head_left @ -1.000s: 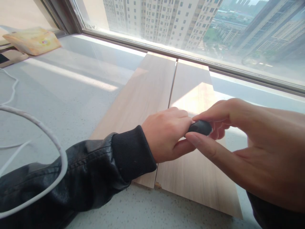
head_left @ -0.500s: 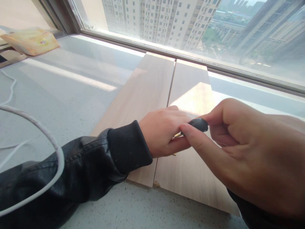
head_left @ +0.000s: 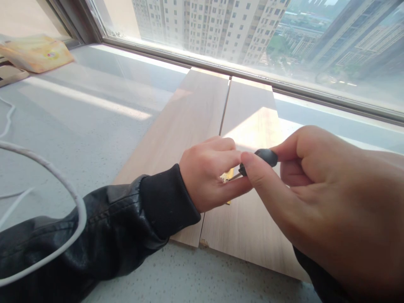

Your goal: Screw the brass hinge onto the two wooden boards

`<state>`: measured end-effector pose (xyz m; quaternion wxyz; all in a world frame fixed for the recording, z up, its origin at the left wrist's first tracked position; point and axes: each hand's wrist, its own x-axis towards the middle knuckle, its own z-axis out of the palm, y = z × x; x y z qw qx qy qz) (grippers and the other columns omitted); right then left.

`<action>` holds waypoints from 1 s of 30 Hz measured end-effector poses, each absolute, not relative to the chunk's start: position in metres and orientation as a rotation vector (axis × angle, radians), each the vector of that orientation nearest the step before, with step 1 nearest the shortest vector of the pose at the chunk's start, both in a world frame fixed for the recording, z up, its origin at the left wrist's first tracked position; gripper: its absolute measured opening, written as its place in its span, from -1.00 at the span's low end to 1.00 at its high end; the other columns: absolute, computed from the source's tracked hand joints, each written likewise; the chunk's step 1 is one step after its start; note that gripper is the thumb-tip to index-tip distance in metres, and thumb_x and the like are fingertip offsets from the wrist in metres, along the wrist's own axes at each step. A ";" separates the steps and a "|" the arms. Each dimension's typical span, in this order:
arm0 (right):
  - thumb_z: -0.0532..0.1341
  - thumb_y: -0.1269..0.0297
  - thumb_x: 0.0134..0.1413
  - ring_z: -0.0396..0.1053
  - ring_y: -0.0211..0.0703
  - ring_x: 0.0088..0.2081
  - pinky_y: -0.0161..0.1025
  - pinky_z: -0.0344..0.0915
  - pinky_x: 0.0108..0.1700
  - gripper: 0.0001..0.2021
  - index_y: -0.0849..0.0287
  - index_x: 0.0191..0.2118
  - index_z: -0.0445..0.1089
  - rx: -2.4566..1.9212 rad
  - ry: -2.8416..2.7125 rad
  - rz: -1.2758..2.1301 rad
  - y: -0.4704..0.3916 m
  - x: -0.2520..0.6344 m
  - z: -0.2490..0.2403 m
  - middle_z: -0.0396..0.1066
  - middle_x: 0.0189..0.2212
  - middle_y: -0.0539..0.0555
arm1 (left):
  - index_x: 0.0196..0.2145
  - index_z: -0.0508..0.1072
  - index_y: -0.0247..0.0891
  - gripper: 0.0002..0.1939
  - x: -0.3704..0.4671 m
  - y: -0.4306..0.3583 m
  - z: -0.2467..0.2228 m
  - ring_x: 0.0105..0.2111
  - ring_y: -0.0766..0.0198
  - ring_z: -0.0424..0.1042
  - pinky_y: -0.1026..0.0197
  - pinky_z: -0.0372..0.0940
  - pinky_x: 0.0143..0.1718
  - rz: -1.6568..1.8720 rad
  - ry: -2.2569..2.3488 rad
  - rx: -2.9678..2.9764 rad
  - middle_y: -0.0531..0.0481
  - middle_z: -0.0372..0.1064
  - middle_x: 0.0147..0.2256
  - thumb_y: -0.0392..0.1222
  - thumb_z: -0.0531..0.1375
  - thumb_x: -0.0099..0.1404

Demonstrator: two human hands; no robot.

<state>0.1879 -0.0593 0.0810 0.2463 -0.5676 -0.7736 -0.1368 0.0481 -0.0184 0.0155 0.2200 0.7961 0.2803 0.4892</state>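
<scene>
My right hand pinches the black handle of a screwdriver between thumb and fingers. The screwdriver's thin metal shaft slants down to the left. My left hand is closed around the front of the screwdriver, its thumb and forefinger at the shaft by the handle; its other fingers are partly hidden. Under that hand a small brass-coloured metal piece shows in part on the boards, where the shaft's tip points. Two pale wooden boards, a left board and a right board, lie side by side with a narrow gap.
The boards rest on a speckled white sill that runs up to a window frame. A white cable loops across in front of my left sleeve. At the far left lies a yellow packet.
The screwdriver handle has turned and shifted up slightly. My left hand's fingers have opened a little, so more of the shaft and brass-coloured piece shows. The view has shifted slightly.
</scene>
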 end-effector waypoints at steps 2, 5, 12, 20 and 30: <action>0.12 0.12 0.09 -0.09 -0.29 -0.71 -0.23 -0.17 -0.60 -0.71 0.07 -0.53 0.05 -1.541 -2.090 -0.410 -0.060 0.188 0.079 -0.02 -0.77 -0.12 | -0.48 0.48 -0.30 -0.85 0.048 -0.018 0.015 -0.48 0.33 0.32 0.24 0.24 -0.46 1.327 0.742 2.164 0.01 0.33 -0.51 -0.18 0.25 0.20; 0.16 0.15 0.06 -0.04 -0.32 -0.71 -0.23 -0.11 -0.61 -0.74 0.09 -0.53 0.11 -1.453 -2.120 -0.319 -0.056 0.192 0.076 0.03 -0.75 -0.12 | -0.46 0.51 -0.31 -0.86 0.047 -0.016 0.015 -0.47 0.31 0.32 0.23 0.24 -0.43 1.282 0.656 2.124 -0.01 0.36 -0.52 -0.21 0.24 0.21; 0.27 0.17 0.05 0.40 -0.18 -0.41 -0.23 0.31 -0.46 -0.83 0.03 -0.21 0.43 -1.190 -2.257 0.464 -0.044 0.218 0.082 0.44 -0.38 -0.02 | -0.37 0.50 -0.35 -0.86 0.047 -0.012 0.013 -0.47 0.32 0.30 0.20 0.27 -0.36 1.194 0.504 2.112 -0.04 0.41 -0.48 -0.21 0.20 0.24; 0.27 0.06 0.02 0.18 -0.33 -0.67 -0.28 0.08 -0.62 -0.75 0.14 -0.44 0.36 -1.281 -2.291 0.045 -0.044 0.218 0.080 0.27 -0.66 -0.10 | -0.50 0.44 -0.29 -0.81 0.047 -0.011 0.009 -0.54 0.39 0.19 0.28 0.19 -0.44 1.193 0.482 2.055 0.10 0.25 -0.60 -0.20 0.19 0.25; 0.24 0.06 0.01 0.01 -0.35 -0.70 -0.26 -0.05 -0.61 -0.68 0.11 -0.53 0.15 -1.386 -2.206 -0.096 -0.055 0.200 0.081 0.04 -0.72 -0.14 | -0.40 0.51 -0.28 -0.86 0.043 -0.015 0.012 -0.47 0.30 0.34 0.21 0.28 -0.42 1.204 0.560 2.148 -0.01 0.39 -0.53 -0.18 0.19 0.24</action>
